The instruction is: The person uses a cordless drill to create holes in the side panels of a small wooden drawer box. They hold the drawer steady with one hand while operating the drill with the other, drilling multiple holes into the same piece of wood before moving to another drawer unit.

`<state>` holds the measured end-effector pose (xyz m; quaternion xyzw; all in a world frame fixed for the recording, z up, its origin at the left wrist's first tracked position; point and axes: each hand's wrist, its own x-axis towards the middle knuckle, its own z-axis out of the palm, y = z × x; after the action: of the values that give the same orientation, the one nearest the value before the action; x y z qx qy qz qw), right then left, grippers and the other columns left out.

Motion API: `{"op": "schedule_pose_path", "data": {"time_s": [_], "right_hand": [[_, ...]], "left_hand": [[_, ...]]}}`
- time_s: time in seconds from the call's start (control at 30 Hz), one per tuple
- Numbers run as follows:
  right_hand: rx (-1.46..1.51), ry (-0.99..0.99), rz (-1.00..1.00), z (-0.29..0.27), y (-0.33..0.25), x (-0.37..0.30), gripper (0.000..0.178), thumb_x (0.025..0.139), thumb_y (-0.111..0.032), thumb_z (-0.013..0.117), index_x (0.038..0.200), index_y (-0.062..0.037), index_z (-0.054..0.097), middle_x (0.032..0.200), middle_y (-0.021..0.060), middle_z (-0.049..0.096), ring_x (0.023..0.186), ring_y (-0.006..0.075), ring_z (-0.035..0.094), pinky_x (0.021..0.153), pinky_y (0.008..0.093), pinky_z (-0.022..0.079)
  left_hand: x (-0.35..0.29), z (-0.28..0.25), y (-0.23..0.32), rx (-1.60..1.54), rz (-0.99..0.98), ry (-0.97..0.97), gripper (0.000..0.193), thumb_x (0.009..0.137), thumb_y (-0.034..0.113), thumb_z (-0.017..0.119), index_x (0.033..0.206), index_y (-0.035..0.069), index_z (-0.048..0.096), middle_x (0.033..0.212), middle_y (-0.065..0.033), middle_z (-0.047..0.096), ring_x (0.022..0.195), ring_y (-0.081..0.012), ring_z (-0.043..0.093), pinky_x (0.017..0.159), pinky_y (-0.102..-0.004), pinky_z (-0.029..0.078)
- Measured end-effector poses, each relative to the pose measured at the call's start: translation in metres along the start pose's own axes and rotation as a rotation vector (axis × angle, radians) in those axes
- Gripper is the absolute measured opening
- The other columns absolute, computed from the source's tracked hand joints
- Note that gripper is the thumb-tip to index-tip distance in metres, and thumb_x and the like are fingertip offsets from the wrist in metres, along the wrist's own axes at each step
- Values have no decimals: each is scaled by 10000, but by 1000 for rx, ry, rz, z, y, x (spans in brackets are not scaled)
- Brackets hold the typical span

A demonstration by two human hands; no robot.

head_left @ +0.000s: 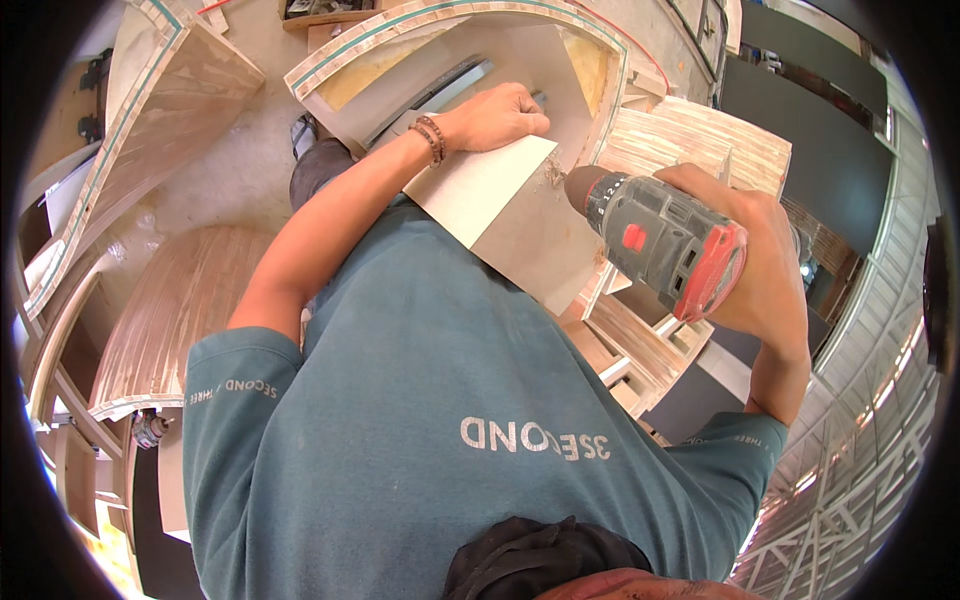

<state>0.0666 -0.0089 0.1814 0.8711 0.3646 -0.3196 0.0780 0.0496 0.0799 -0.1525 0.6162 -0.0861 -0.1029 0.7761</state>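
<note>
My right hand (755, 235) is wrapped round a cordless drill (660, 235), grey and black with red parts. Its chuck points left, and curly shavings lie around the bit at a pale grey panel. The panel (545, 235) stands in front of my chest, with a lighter board (480, 190) against its left part. At that board's far edge, my left hand (500, 118) has its fingers curled under; what they grip is hidden. A curved wooden frame (345, 75) with a teal stripe arches beyond my hands. Inside it lies a dark, long piece (440, 90) with a pale blue end.
Curved slatted wood pieces stand at left, one large panel (185, 310) among them. A second drill (150, 428) sits at lower left. Stacked wooden parts (700, 140) and dark boards (800, 150) are at right. A red hose or cord (640, 50) runs behind the frame.
</note>
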Motion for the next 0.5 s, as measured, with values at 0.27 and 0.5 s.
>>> {"op": "schedule_pose_path", "data": {"time_s": [0.27, 0.5], "right_hand": [[-14, 1, 41, 0, -10, -5, 534, 564, -264, 840, 1049, -102, 684, 773, 138, 684, 707, 384, 662, 644, 384, 511], [31, -16, -58, -20, 5, 1, 552, 543, -236, 822, 1051, -75, 680, 747, 134, 644, 665, 381, 599, 645, 357, 504]], "left_hand": [[-1, 2, 2, 38, 23, -32, 409, 855, 316, 571, 642, -12, 450, 571, -112, 399, 534, -202, 373, 552, -411, 345], [-1, 1, 3, 39, 39, 53, 348, 845, 226, 545, 612, 24, 385, 562, -30, 312, 528, -123, 315, 510, -379, 300]]}}
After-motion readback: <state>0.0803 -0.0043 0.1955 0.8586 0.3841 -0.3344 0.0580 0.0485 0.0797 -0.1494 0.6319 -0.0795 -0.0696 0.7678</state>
